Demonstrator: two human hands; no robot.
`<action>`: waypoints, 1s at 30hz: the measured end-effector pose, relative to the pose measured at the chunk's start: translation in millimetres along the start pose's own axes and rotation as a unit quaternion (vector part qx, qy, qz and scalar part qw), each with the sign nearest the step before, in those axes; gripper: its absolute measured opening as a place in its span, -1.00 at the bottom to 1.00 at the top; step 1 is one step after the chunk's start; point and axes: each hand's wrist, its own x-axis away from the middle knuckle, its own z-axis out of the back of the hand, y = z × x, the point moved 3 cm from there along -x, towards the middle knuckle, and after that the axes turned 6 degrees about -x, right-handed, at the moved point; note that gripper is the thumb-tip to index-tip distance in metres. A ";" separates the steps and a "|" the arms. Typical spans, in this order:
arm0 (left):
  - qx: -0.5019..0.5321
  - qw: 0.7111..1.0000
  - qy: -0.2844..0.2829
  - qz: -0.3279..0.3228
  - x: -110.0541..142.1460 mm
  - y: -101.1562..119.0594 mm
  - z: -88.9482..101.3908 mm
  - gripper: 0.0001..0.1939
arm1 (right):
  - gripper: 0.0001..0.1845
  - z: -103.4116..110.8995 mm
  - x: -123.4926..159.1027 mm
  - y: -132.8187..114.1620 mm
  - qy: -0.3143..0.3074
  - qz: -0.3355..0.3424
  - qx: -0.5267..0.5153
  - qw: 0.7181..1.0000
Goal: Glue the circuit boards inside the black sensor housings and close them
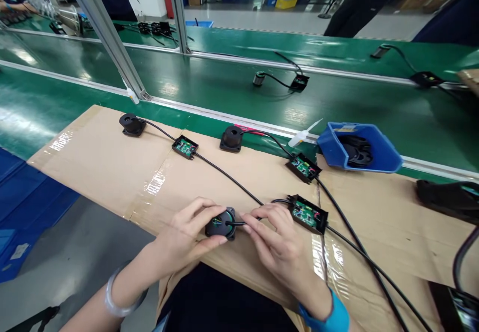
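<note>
My left hand (pixel 198 224) grips a round black housing (pixel 220 223) on a square base, thumb and fingers on either side of its rim. Coloured wires and a green ring show inside it. With pinched fingers, my right hand (pixel 275 234) holds the black cable (pixel 239 222) that comes out of the housing's middle. That cable seems to run under my right hand to an open black box with a green circuit board (pixel 307 213), just beyond the fingers. Two similar boxes, a middle one (pixel 304 167) and a left one (pixel 185 146), are each wired to a black housing.
Brown cardboard (pixel 112 172) covers the work surface. A blue bin (pixel 381 155) with black parts stands at the back right, beside a small white bottle (pixel 301 136). Behind runs a green conveyor (pixel 220 80) carrying a wired unit (pixel 299 83). A metal post (pixel 108 37) rises at left.
</note>
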 end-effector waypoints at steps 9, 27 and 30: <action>-0.133 0.987 0.085 -0.033 7.7 18.7 -0.4 -0.72 | -0.78 0.7 -2.3 -0.3 -0.004 -0.019 -0.046 0.999; -0.181 0.970 0.158 -0.023 11.0 26.2 -12.7 -0.82 | -0.81 3.6 -1.6 0.5 0.013 -0.009 -0.077 0.997; -0.180 0.969 0.168 -0.027 11.4 27.1 -14.1 -0.83 | -0.80 4.7 -1.1 1.2 0.006 -0.008 -0.081 0.997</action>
